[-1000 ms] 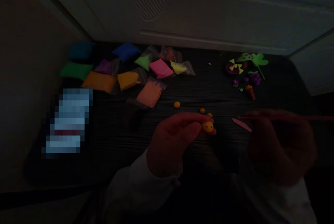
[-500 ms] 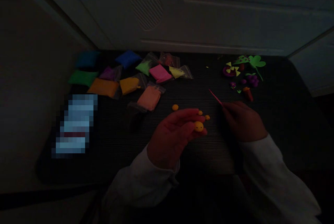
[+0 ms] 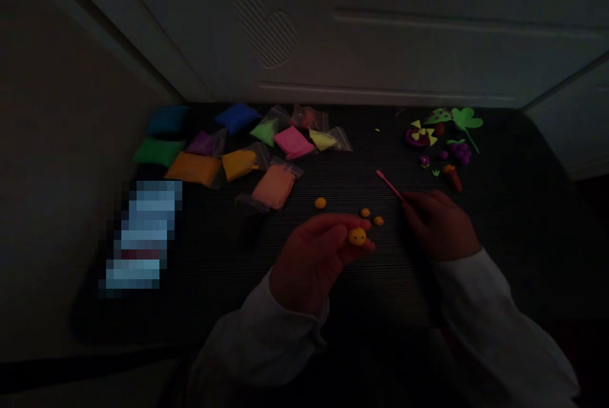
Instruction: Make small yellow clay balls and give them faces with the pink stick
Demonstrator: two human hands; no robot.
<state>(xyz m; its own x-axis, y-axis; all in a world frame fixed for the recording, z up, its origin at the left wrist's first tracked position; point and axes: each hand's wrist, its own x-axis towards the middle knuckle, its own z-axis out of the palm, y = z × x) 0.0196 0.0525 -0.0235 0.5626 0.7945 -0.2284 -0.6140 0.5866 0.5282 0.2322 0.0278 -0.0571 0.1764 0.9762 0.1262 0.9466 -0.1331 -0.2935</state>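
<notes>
Between the thumb and fingers of my left hand (image 3: 311,256) is a yellow clay ball (image 3: 357,236) with small dark dots on it. My right hand (image 3: 440,224) is closed round a thin pink modelling tool (image 3: 390,185), whose tip points up and left over the table. Just beyond my left fingers lie two smaller yellow pieces with dark marks, one a little yellow piece (image 3: 365,212) and the other a similar piece (image 3: 378,221). A plain yellow ball (image 3: 320,203) rests on the table above my left hand.
Bags of coloured clay, among them a peach bag (image 3: 274,186) and an orange bag (image 3: 194,168), cover the back left of the dark table (image 3: 214,306). A blurred-out lit screen (image 3: 145,233) lies at left. Small clay models, including a green leafy shape (image 3: 466,120), stand at back right.
The yellow ball has turned in my left fingers, so its dots face me more. The pink tool has tilted slightly, its tip now a little lower and further left. The whole view has shifted slightly.
</notes>
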